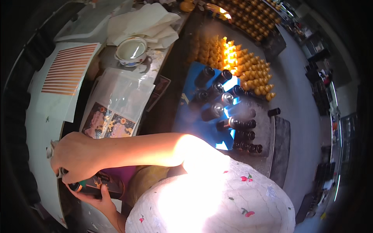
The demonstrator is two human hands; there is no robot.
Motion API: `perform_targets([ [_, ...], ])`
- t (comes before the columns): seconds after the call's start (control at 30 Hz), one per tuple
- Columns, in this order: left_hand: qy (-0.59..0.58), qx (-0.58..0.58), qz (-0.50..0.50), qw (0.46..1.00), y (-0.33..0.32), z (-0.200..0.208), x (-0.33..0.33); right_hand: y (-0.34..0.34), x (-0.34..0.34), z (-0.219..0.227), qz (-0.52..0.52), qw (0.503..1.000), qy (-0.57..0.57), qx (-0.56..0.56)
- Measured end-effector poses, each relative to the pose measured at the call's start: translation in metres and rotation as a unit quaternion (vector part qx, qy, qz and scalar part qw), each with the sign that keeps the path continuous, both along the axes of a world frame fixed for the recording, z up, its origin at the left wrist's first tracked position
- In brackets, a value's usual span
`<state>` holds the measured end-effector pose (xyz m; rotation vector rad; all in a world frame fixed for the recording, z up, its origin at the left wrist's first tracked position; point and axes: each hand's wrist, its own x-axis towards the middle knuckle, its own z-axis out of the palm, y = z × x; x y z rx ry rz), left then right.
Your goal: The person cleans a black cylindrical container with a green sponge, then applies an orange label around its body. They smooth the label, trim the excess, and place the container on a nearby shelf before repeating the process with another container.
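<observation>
At far left, a white sheet printed with copper-coloured stripes (67, 69) lies flat on the surface (42, 163). Below it, the right hand (75, 157), reached across the body, is curled tight around a small grey object; what that object is cannot be told. Directly beneath, the left hand (97, 198) cups a dark bottle (95, 185) lying on its side, fingers wrapped under it, thumb against its label. The two hands touch at the bottle's left end.

Above the forearm, a clear plastic sleeve (118, 95) covers decorated label sheets (108, 125). Further back stand a round bowl (131, 50) and crumpled white cloth (145, 23).

To the right, lower down, a blue tray (192, 124) carries dark capped bottles (227, 110), some upright, some tilted. Beyond it, rows of small amber bottles (248, 72) stand close-packed, brightly lit.
</observation>
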<state>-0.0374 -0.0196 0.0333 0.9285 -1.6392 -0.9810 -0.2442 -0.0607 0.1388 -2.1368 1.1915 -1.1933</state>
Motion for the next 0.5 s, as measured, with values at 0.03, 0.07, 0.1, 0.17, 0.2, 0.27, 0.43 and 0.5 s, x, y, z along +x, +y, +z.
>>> perform_targets([
  [0.03, -0.018, -0.015, -0.011, 1.000, 0.002, 0.005, -0.001, 0.010, -0.005, 0.001, -0.011, 1.000, -0.009, 0.002],
  [0.07, -0.028, -0.030, -0.051, 0.998, 0.003, 0.011, -0.005, 0.025, -0.010, 0.001, -0.021, 1.000, -0.019, 0.003],
  [0.1, -0.038, -0.046, -0.090, 0.994, 0.006, 0.020, -0.010, 0.041, -0.016, 0.002, -0.030, 0.999, -0.027, 0.005],
  [0.17, -0.058, -0.063, -0.129, 0.988, 0.008, 0.024, -0.015, 0.079, -0.037, -0.002, -0.082, 0.996, -0.034, 0.004],
  [0.2, -0.063, -0.063, -0.133, 0.987, 0.009, 0.022, -0.013, 0.097, -0.043, -0.007, -0.113, 0.992, -0.054, -0.015],
  [0.27, -0.060, -0.093, -0.165, 0.980, 0.008, 0.032, -0.025, 0.145, -0.061, -0.011, -0.202, 0.975, -0.086, -0.035],
  [0.43, -0.163, -0.276, -0.050, 0.946, -0.035, 0.014, 0.007, 0.277, -0.150, 0.005, -0.523, 0.826, -0.187, -0.094],
  [0.5, -0.179, -0.256, -0.014, 0.950, -0.028, 0.030, 0.000, 0.317, -0.196, 0.018, -0.642, 0.755, -0.036, -0.128],
])
